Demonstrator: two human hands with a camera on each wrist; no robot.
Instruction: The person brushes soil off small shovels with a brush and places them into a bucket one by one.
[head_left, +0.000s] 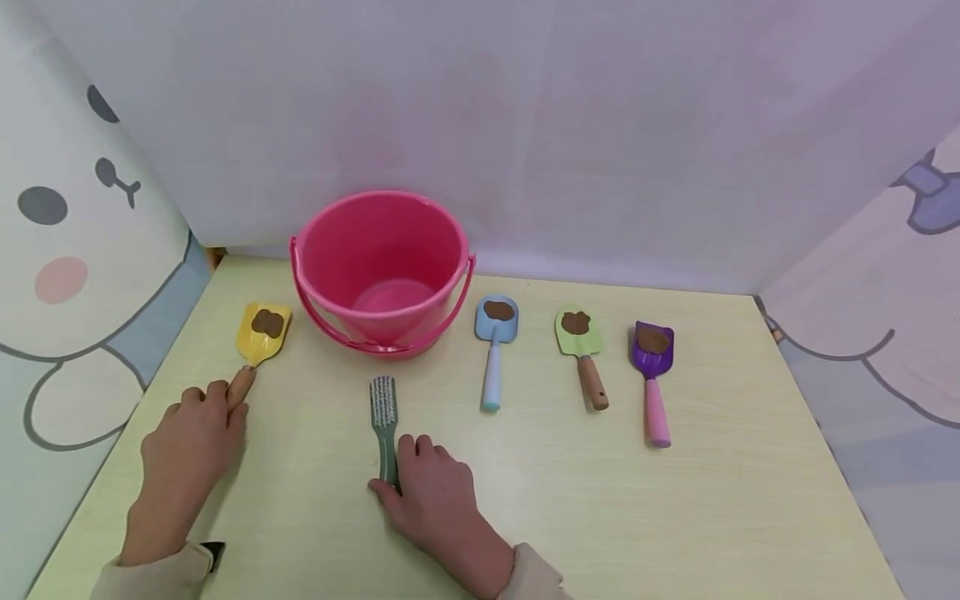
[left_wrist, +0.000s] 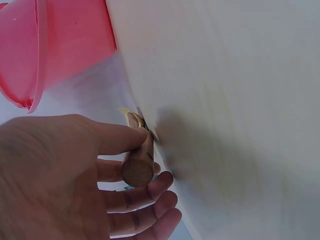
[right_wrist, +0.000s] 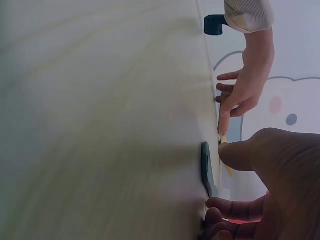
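A small yellow shovel point(head_left: 261, 343) with a brown patch on its blade lies at the left of the table. My left hand point(head_left: 191, 437) pinches its wooden handle point(left_wrist: 138, 167) between thumb and fingers, the handle's round end facing the left wrist camera. Near the front middle is a green brush point(head_left: 386, 437) with pale bristles facing up. My right hand point(head_left: 437, 496) is at its handle end, thumb to the left and fingers to the right. In the right wrist view the thumb stands apart from the brush's dark green handle point(right_wrist: 205, 162), with the fingertips close by it.
A pink bucket point(head_left: 397, 296) stands at the back left, its handle hanging in front. Right of it lie a blue shovel point(head_left: 492, 371), a green shovel point(head_left: 588, 342) with a wooden handle, and a purple shovel point(head_left: 654, 400) with a pink handle. Curtains surround the table.
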